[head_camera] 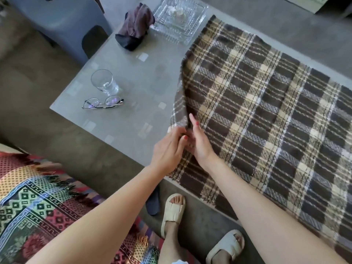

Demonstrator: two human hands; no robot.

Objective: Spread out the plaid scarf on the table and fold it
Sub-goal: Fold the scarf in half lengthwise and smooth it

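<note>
- Scarf (266, 115) spread over right of table (133, 73), left edge curled up.
- Left hand (168, 149) and right hand (200, 143) both pinching that edge, centre frame.
- Risk: dragging cloth leftward could knock glass (104, 82) or spectacles (102, 103).

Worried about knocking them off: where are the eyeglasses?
In the head view, the eyeglasses lie near the table's left edge, just below the drinking glass, left of the plaid scarf.
</note>
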